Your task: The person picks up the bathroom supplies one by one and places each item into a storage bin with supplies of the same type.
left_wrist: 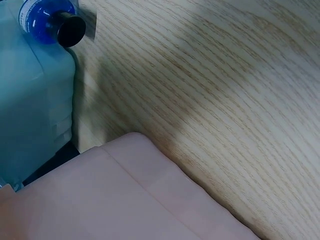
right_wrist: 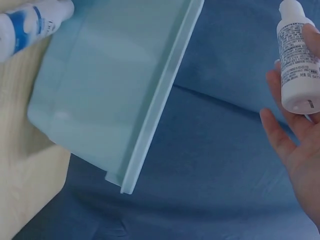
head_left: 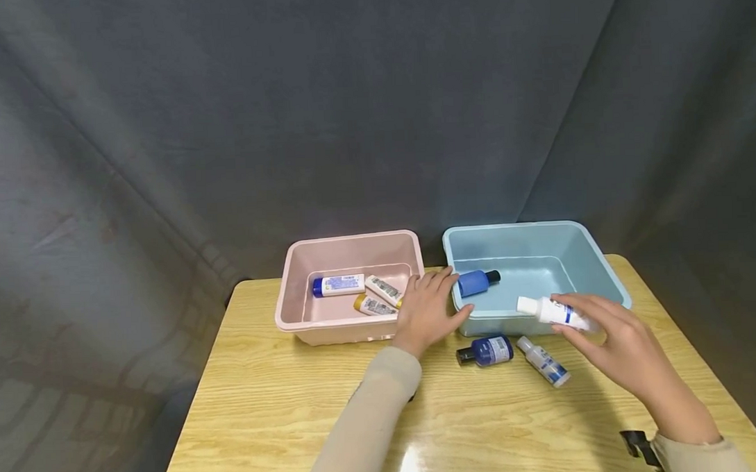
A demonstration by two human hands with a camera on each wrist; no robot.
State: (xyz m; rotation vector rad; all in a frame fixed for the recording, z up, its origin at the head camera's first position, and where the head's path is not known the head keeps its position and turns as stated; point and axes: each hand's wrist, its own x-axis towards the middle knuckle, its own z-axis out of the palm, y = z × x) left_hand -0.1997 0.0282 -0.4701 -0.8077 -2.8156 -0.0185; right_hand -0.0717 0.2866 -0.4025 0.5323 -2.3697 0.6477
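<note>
In the head view, my right hand (head_left: 622,338) grips a small white bottle (head_left: 565,314) by its base end, over the front rim of the light blue bin (head_left: 500,324). The right wrist view shows thumb and fingers around that bottle (right_wrist: 295,60), its printed back visible. My left hand (head_left: 426,309) is spread between the two bins, fingers extended, holding nothing visible. A blue bottle with a black cap (head_left: 473,283) lies inside the light blue bin by its left side. In front of that bin, a dark blue bottle (head_left: 491,351) and a white-and-blue bottle (head_left: 547,364) lie on the table.
The pink bin (head_left: 340,325) stands left of the blue one. It contains a white bottle with a blue cap (head_left: 341,285) and two yellow-capped ones, partly behind my left hand. A dark curtain (head_left: 374,125) hangs behind the wooden table (head_left: 265,406).
</note>
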